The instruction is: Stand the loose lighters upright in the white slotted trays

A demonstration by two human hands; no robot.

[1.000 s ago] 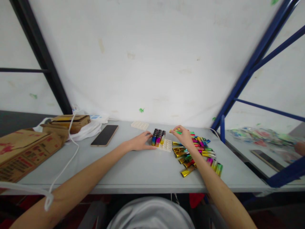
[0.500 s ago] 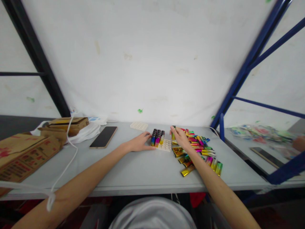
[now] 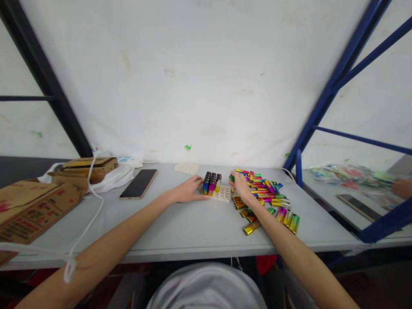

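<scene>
Right hand [image 3: 240, 184] curled, pinching a green-ended lighter [image 3: 231, 177], most of it hidden by the fingers; left hand [image 3: 188, 191] spread, thumb and fingers apart round the left end of the white socket tray [image 3: 224, 193], actual contact too small to tell. Right forearm covers part of the lighter pile [image 3: 272, 193]. Cardboard box [image 3: 35, 210] cut off at frame left; beyond the tabletop's right edge, plastic packets [image 3: 347, 176] blurred, another person's hand [image 3: 402, 188] cropped, second phone [image 3: 357, 207] lying by. Grey tabletop [image 3: 180, 227] against a scuffed white wall [image 3: 206, 86] with green marks; black frame [image 3: 48, 81] left, blue frame [image 3: 325, 98] right. Phone [image 3: 139, 183], screen dark, toward the left edge; white cable [image 3: 101, 201] hangs past the near left corner; spare tray [image 3: 186, 168] at the far edge. Upright lighters [image 3: 210, 184], black-topped, metallic blue, magenta and gold, stand packed in the tray's left end, mid-tabletop; sockets show at its right. Pile lies loose toward the right edge, shiny gold, pink, green, silver, pointing various ways.
</scene>
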